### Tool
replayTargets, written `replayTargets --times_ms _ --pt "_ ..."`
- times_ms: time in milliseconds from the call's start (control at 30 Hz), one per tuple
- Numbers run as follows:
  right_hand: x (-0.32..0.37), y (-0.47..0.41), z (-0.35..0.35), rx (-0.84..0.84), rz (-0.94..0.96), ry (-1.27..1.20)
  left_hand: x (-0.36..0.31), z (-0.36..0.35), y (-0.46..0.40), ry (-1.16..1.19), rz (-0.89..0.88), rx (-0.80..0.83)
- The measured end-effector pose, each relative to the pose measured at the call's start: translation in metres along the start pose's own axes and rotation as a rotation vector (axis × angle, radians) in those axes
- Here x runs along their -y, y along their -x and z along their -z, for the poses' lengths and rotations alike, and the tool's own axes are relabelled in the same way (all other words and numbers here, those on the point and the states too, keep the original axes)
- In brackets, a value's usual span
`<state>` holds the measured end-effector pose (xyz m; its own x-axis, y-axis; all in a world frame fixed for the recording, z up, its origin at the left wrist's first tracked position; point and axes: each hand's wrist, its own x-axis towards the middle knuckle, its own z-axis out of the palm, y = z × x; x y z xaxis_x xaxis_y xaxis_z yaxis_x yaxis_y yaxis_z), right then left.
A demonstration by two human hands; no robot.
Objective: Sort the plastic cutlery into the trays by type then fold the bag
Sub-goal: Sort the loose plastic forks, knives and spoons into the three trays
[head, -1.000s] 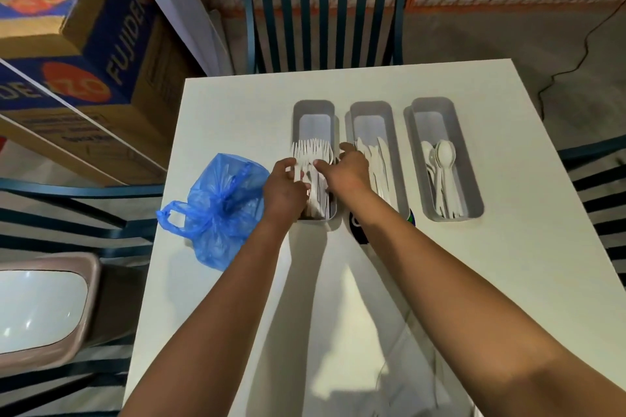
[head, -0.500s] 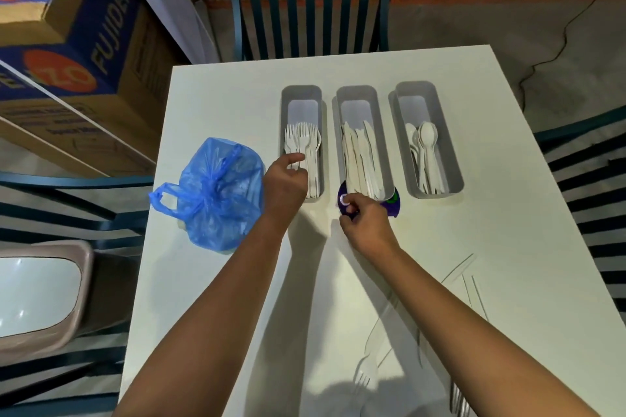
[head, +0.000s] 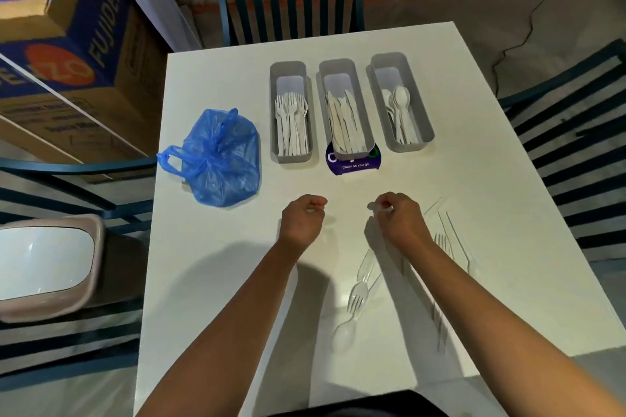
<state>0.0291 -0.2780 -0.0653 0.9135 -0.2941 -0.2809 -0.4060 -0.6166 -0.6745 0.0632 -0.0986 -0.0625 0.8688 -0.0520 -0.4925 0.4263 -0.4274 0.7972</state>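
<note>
head view looks down on a white rectangular table [head: 440,112], with loose clear plastic cutlery [head: 362,281] still scattered at its near right, probably kept close for picking. a crumpled blue plastic bag [head: 223,159] sits unfolded at the left edge, likely parked until sorting ends. three grey oblong plastic trays stand side by side at the far end: the left tray [head: 290,74] holds white forks, the middle tray [head: 338,73] knives, the right tray [head: 389,68] spoons. left hand [head: 301,217] hovers with fingers loosely curled, holding nothing. right hand [head: 399,217] has curled fingers; whether they pinch something i cannot tell.
</note>
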Motion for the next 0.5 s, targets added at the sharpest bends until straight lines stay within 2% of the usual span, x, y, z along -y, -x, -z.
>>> replayTargets --times_ms 167,267,500 --pt "-0.029 0.037 0.007 -0.051 -0.022 0.073 0.019 -0.012 0.034 -0.144 -0.034 0.08" --pt "-0.045 0.052 0.004 -0.003 0.03 0.137 0.028 -0.018 0.046 -0.191 -0.101 0.11" --pt "-0.064 0.093 -0.009 0.131 0.158 0.264 0.044 -0.031 0.069 -0.593 -0.419 0.345"
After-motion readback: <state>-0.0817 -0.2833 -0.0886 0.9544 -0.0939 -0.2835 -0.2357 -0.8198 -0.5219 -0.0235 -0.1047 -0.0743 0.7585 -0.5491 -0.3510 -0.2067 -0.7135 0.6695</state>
